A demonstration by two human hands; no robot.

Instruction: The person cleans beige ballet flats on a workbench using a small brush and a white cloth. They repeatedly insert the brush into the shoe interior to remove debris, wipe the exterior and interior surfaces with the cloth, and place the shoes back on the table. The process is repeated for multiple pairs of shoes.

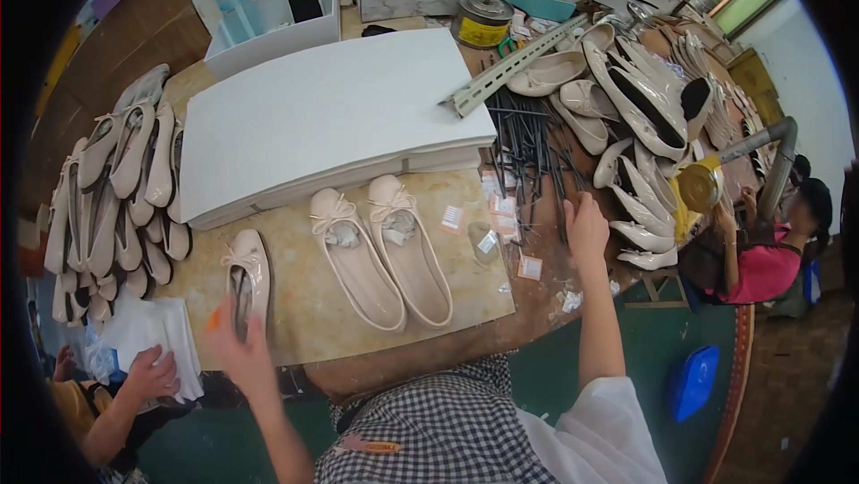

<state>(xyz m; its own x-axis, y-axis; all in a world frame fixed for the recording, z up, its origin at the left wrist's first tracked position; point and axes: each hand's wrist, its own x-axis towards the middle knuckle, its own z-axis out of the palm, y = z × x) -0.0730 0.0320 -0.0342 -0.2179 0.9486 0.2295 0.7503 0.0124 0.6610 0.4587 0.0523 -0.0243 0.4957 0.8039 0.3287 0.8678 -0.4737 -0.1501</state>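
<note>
My left hand (pixel 240 348), smeared by motion, is at the heel end of a single cream ballet flat (pixel 250 262) with a bow. Something orange (pixel 217 316) shows at its fingers; I cannot make out whether it grips the shoe. To the right lies a pair of matching flats, the left shoe (pixel 356 283) beside the right shoe (pixel 413 265), with crumpled paper in their toes. My right hand (pixel 586 223) has its fingers curled at the edge of a heap of thin dark sticks (pixel 528 140); what is between the fingertips is hidden.
A tall stack of white sheets (pixel 331 108) stands behind the pair, a slotted metal bar (pixel 510 68) on its corner. Cream shoes pile up at left (pixel 116 189) and right (pixel 640 117). Small labels (pixel 530 267) lie near the sticks. Co-workers sit at left (pixel 148 377) and right (pixel 761 260).
</note>
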